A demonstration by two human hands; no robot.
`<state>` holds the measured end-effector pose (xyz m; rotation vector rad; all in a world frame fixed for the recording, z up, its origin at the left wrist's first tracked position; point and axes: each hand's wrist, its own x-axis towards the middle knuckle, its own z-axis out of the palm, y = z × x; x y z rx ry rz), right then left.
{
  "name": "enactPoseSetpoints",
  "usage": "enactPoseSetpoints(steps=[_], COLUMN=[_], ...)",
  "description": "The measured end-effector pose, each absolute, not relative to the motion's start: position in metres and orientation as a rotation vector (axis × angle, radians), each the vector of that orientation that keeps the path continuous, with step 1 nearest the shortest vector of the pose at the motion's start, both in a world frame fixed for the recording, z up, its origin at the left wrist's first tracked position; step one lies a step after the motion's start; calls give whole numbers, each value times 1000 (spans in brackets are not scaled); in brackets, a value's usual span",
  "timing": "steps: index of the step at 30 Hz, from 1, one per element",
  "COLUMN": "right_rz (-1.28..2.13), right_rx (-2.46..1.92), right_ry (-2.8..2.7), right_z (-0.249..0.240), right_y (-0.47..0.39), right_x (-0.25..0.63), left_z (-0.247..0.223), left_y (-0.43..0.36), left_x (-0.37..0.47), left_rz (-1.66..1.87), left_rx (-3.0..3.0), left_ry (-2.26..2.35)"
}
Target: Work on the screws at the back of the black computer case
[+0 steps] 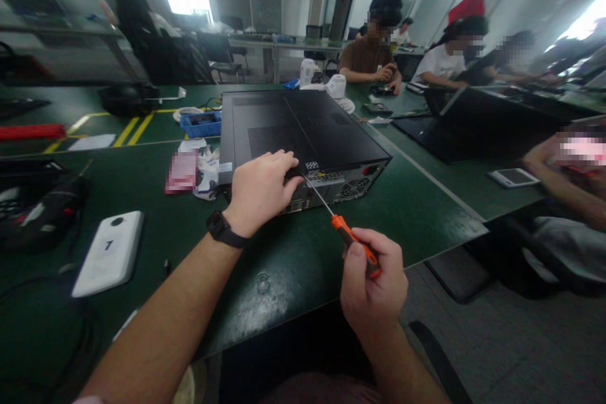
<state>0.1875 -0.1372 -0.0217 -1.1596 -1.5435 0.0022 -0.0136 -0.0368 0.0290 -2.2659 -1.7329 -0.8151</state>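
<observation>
A black computer case (331,123) lies flat on the green table (293,265), its rear panel with a round fan grille facing me. My left hand (262,186) rests on the case's near top edge, fingers over the edge and thumb apart from them, holding nothing that shows. A dark watch is on that wrist. My right hand (376,278) is wrapped round the orange and black handle of a screwdriver (348,230). The shaft slants up and left, its tip at the case's rear edge beside my left thumb. The exact contact point is too small to tell.
A white device marked 7 (111,252) lies at the left, near a black bag (40,208). A blue tray (201,124) and plastic packets (182,170) sit left of the case. People sit beyond and at the right, near a laptop and a phone (514,177).
</observation>
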Motion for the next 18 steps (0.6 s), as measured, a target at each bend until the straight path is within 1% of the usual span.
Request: enactPoseSetpoints(steps=[5,9,18], right_rz=[31,105,49], right_rx=[-1205,-1219,-1195], right_ry=[-1490,-1515,-1514], right_z=[-30,-24,-27], right_y=[-136,-139,-138], right_x=[191,191,189], left_z=[30,29,29], left_y=[-36,-37,-36], left_x=[-13,-13,-13], left_rz=[-790,-810,-813], left_rx=[-2268,-2264,-2265], left_ry=[-1755,-1750,-1737])
